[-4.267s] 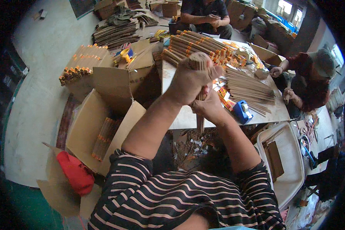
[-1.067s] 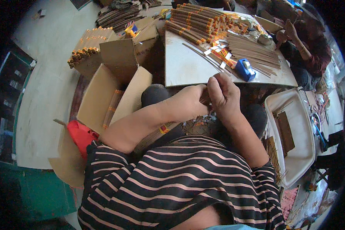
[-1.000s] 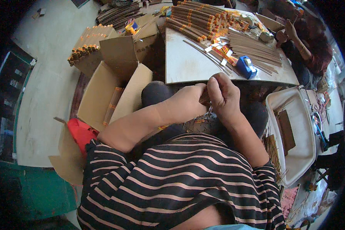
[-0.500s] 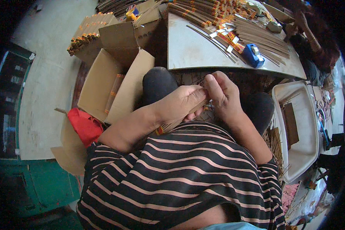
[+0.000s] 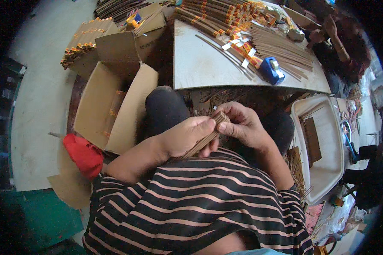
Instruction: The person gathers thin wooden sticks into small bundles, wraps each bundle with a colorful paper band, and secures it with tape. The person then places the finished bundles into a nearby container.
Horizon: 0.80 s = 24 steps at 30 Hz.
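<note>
Banded bundles [image 5: 115, 111] inside a carton [image 5: 92, 95] (left hand [image 5: 185, 135] and right hand [image 5: 250, 128], fingers curled round brown sticks [image 5: 206, 140])

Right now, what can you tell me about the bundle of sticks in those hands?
The bundle is a packed cluster of thin brown sticks, wood-like in look. It slants from lower left to upper right above the lap, near the striped shirt. The left hand wraps around it; the right hand's thumb and fingers hold its upper end. Its lower end is hard to make out.
</note>
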Tool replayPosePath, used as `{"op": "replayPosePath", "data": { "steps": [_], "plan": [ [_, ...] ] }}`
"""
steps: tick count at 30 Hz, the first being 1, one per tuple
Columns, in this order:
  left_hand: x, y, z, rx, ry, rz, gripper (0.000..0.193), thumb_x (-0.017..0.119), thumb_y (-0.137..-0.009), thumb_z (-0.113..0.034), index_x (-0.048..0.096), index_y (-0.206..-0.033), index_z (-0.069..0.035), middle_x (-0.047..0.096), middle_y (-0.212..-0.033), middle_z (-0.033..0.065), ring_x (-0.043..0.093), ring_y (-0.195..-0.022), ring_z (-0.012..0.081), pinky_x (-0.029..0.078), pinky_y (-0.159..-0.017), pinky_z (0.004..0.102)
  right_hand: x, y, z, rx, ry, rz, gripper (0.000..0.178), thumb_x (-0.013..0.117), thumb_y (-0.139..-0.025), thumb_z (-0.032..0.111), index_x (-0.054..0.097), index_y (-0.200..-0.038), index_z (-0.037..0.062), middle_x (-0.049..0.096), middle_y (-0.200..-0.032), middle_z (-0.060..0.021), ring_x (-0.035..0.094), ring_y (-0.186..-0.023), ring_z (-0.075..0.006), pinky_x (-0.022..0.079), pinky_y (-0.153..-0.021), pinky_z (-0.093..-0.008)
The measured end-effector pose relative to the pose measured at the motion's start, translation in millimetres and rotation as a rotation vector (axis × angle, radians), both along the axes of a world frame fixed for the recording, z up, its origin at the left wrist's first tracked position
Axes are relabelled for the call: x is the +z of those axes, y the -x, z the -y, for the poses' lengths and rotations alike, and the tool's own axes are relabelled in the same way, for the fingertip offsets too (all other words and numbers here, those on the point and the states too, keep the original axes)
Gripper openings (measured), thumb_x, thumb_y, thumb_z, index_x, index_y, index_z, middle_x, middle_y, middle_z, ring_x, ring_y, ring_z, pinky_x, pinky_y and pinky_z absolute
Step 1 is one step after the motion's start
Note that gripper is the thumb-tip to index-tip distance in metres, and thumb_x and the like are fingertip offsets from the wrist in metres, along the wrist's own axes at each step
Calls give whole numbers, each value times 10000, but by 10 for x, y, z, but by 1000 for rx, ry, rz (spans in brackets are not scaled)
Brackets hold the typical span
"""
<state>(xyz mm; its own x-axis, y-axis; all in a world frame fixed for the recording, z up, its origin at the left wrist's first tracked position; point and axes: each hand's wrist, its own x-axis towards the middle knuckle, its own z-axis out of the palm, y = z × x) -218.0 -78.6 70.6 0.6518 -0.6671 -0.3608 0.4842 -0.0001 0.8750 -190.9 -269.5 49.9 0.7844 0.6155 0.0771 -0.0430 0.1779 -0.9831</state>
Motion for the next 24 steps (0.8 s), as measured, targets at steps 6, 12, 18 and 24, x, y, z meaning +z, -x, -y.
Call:
{"op": "replayPosePath", "data": {
  "steps": [6,12,18,24],
  "plan": [
    [-185,-177,-59,-4,-58,42,430,298,-928,-447,453,-850,-54,476,-661,0,433,-525,53,373,-477,175,-91,-229,-28,61,52,-155,339,655,-797,218,529,-1033,9,580,-861,-19,534,-778,-94,442,-696,-230],
    [-298,-415,-168,53,-42,-42,354,310,-945,-380,434,-853,-61,458,-646,-4,409,-531,49,363,-490,175,-89,-720,-88,108,236,-117,360,670,-779,165,520,-1064,4,576,-864,-15,516,-786,-81,440,-708,-229],
    [-468,-607,-267,83,1,-56,344,311,-948,-359,432,-840,-56,453,-648,-8,405,-534,47,370,-511,179,-594,-2265,256,-561,981,576,207,638,-772,223,632,-903,62,591,-921,-114,545,-863,-233,437,-756,-322],
    [-594,-738,-401,126,-42,-64,410,312,-934,-412,448,-915,-26,466,-666,0,420,-538,53,380,-511,187,-969,-2958,246,-615,1451,760,290,624,-743,350,649,-903,109,580,-977,-141,513,-951,-316,429,-792,-401]
  ]
}}
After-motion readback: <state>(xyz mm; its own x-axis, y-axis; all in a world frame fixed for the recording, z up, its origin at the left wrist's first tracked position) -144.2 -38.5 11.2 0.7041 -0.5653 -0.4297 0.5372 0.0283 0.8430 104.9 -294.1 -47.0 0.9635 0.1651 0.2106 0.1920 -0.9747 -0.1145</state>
